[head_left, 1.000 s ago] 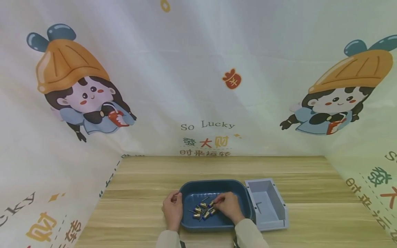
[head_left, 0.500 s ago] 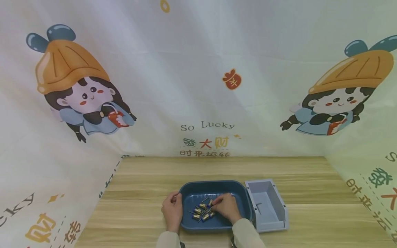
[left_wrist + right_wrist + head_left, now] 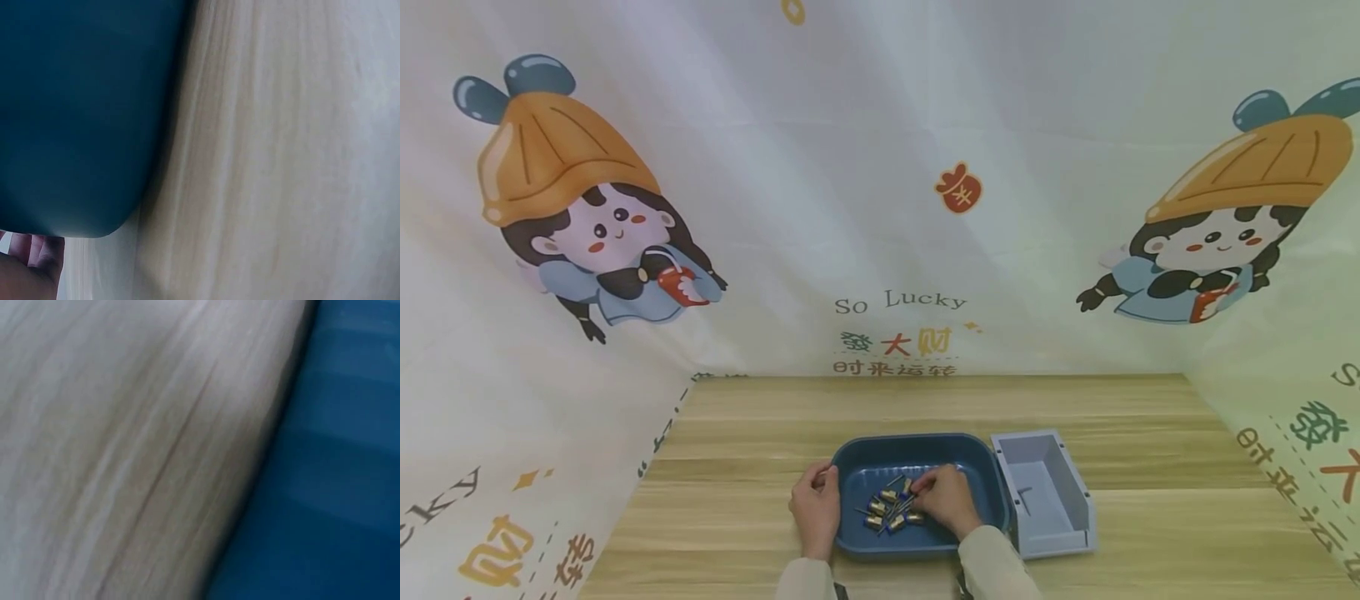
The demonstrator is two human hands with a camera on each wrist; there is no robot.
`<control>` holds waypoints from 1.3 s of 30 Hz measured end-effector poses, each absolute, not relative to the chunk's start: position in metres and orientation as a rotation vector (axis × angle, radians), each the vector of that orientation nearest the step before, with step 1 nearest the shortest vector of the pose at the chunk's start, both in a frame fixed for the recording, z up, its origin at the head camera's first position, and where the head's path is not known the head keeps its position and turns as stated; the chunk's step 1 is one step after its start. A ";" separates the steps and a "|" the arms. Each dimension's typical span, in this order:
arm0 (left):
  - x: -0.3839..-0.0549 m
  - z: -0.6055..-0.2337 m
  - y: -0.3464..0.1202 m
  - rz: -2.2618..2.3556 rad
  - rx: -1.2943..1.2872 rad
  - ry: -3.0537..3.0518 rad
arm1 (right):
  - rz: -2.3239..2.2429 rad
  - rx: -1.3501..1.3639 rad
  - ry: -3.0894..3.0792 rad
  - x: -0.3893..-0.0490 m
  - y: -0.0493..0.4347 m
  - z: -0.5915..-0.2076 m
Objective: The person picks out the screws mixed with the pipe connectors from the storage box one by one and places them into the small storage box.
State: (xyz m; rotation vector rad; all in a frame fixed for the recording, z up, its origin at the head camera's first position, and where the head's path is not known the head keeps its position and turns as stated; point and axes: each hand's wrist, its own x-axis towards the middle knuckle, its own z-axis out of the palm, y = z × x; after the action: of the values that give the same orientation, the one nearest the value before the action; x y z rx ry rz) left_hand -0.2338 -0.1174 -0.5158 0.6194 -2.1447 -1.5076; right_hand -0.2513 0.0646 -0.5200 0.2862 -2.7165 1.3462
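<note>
A dark blue rectangular basin point(image 3: 936, 533) with rounded corners sits on the table. Inside it lies a loose pile of small brass-coloured pieces with blue ends and thin metal shanks point(image 3: 877, 507). My left hand point(image 3: 815, 508) grips the basin's left rim; in the left wrist view only its fingers point(image 3: 44, 253) show, under the basin's edge. Over the right side of the pile, my right hand point(image 3: 951, 500) reaches in with thumb and fingers together, pinching what appears to be one piece by its shank. The fingers hide most of that piece. My right hand is outside the right wrist view.
Directly right of the basin stands a light grey open box point(image 3: 1048, 483) with a low front edge and an inner ridge. Both rest on a wood-grain table point(image 3: 737, 467). Printed cloth point(image 3: 895, 208) hangs behind the table and along both sides.
My right hand has shifted slightly left and down within the pile, and pieces near its fingertips have moved a little. My left hand stays at the rim.
</note>
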 end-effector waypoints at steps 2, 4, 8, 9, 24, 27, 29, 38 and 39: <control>-0.234 -0.516 -0.118 -1.511 0.619 -2.143 | 1.325 0.294 -2.725 -0.252 0.064 -0.520; -0.234 -0.516 -0.118 -1.513 0.619 -2.141 | 1.300 0.299 -2.735 -0.252 0.064 -0.521; -0.234 -0.517 -0.118 -1.517 0.618 -2.131 | 1.264 0.281 -2.766 -0.253 0.064 -0.521; -0.234 -0.517 -0.118 -1.519 0.618 -2.127 | 1.257 0.276 -2.774 -0.252 0.064 -0.521; -0.237 -0.520 -0.118 -1.504 0.624 -2.130 | 1.181 0.329 -2.805 -0.251 0.066 -0.524; -0.237 -0.520 -0.118 -1.492 0.625 -2.134 | 1.135 0.355 -2.805 -0.252 0.066 -0.524; -0.237 -0.520 -0.118 -1.489 0.622 -2.131 | 1.124 0.366 -2.808 -0.252 0.066 -0.524; -0.235 -0.519 -0.117 -1.504 0.620 -2.130 | 1.181 0.349 -2.843 -0.250 0.066 -0.523; -0.235 -0.519 -0.117 -1.508 0.624 -2.130 | 1.191 0.353 -2.840 -0.250 0.066 -0.523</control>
State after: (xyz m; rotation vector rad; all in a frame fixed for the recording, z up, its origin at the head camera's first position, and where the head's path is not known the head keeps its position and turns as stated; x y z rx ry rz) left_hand -0.2348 -0.1175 -0.5187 0.6240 -2.1304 -1.5078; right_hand -0.2502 0.0656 -0.5228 0.3533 -2.8398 1.1909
